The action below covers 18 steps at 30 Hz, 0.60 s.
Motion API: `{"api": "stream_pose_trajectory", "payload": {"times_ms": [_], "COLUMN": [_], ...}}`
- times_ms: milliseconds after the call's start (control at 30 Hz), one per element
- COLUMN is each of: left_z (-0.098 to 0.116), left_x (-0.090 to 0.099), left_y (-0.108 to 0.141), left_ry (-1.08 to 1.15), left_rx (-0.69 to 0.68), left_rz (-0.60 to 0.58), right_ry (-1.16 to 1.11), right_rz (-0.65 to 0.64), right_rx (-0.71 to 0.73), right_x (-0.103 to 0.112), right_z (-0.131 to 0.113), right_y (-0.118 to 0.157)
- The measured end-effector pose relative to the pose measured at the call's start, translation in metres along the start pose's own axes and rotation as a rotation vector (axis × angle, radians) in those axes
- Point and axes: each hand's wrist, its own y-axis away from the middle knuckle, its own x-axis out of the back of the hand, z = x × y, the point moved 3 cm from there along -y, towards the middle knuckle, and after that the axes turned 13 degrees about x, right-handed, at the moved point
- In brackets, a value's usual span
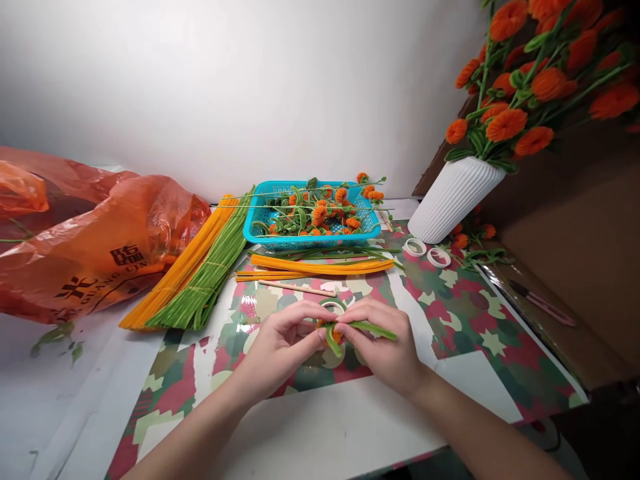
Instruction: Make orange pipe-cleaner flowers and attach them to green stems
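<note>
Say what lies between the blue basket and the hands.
Head view: from the blue basket toward the left hand and right hand come green strips, yellow-orange strips, a thin stick and a partly hidden ring.

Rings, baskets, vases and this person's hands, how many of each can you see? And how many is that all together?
Hands: 2, left hand and right hand
Rings: 3, two white rings near the vase and one ring just beyond the hands
Baskets: 1, blue basket
Vases: 1
Total: 7
</note>
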Motion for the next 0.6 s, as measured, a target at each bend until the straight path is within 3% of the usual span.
{"api": "stream_pose_trajectory", "payload": {"times_ms": [200,400,600], "left_z": [0.007,0.014,0.014], "left_x": [0.003,0.005,0.002], "left_y": [0.000,0.002,0.002], "left_ry": [-0.243,-0.274,-0.303], "left_rx": [-0.114,-0.171,-0.200], "left_rz": [0.072,0.236,0.285], "right_ry": [-0.023,-0.020,0.001], "right_rz": [-0.014,-0.029,-0.050], "right_rx": [-0.024,-0.003,0.063], "right_x": [0.000,0.000,-0.006], "right_z": [-0.002,-0.008,-0.017], "right_y": [0.000,-0.001,0.002]}}
